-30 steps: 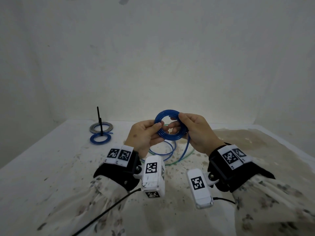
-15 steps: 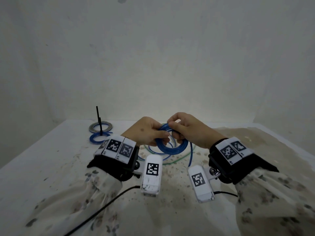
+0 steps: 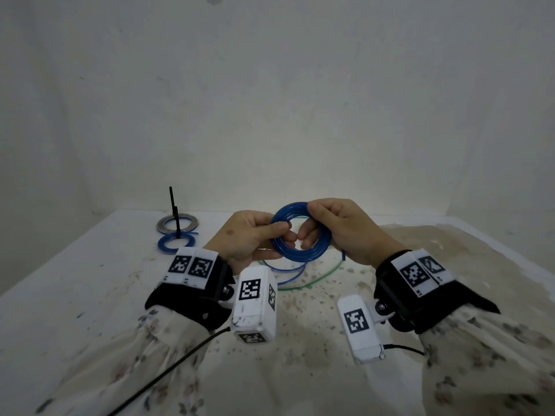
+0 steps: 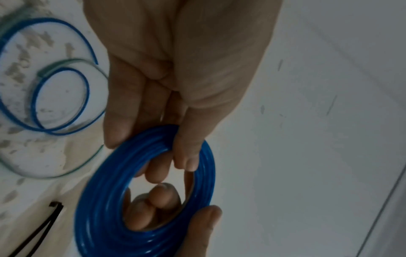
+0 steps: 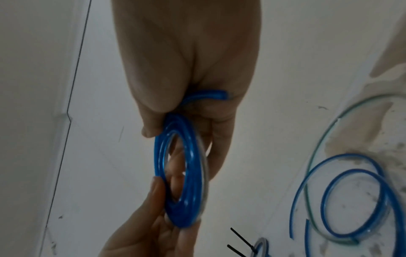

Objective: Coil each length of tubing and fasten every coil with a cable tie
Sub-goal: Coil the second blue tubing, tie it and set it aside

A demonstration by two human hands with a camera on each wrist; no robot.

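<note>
- Fingers (image 3: 280, 228) of both hands pinch the blue coil (image 3: 300, 255), many shiny loops.
- Right wrist view alone shows a tube end (image 5: 222, 94) under that palm.

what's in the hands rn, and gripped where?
Both hold one blue tubing coil, lifted off the table. The left hand pinches its left rim; the right hand grips the upper right rim, fingers through the centre.
</note>
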